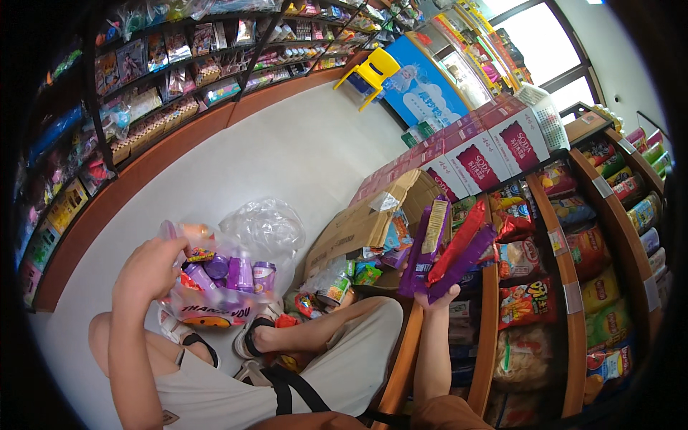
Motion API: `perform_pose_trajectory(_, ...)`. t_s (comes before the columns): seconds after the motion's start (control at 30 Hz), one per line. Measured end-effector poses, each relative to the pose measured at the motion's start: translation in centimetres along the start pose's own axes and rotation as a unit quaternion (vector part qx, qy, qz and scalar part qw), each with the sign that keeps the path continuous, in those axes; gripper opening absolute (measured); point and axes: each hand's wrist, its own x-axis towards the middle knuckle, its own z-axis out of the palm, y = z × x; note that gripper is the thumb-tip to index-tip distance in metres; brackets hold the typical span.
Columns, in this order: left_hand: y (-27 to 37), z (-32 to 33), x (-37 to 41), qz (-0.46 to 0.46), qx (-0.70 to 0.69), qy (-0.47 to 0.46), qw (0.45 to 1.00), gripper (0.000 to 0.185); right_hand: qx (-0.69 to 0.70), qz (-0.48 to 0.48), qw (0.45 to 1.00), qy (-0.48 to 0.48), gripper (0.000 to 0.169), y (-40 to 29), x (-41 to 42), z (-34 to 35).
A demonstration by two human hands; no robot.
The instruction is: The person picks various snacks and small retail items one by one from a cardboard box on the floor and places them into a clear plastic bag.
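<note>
My left hand (153, 266) grips the rim of a clear plastic bag (209, 306) printed with a smiling face. Inside the bag are several purple cups (240, 274) and other small packets. On the right, my right hand (438, 301) holds several long flat snack packets, among them a purple packet (466, 263), a red packet (459, 242) and a purple one with a pale patch (422, 250). Behind these packets stands an opened cardboard box (352, 226) with colourful snack packs inside. Snack packs and a tub (334, 290) lie between the box and my leg.
Wooden shelves (561, 258) of bagged snacks run close along my right. Stacked soda cartons (478, 161) stand behind the box, with a white plastic basket (545, 115) at their end. A crumpled clear bag (263, 226) lies on the floor. Farther off is a yellow chair (373, 70); stocked racks (177, 80) line the left.
</note>
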Motion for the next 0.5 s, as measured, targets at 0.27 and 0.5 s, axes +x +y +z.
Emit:
perform_pose_trajectory(0.27, -0.7, -1.8, 0.8, 0.004, -0.072, -0.032, 0.997, 0.028, -0.138, 0.188, 0.971, -0.053, 0.085, 1.8, 1.0, 7.0)
perform_pose_trajectory(0.5, -1.8, -2.2, 1.2, 0.026, -0.164, -0.02, 0.986, 0.026, -0.309, 0.332, 0.821, -0.348, 0.066, 18.2, 6.2, 11.3)
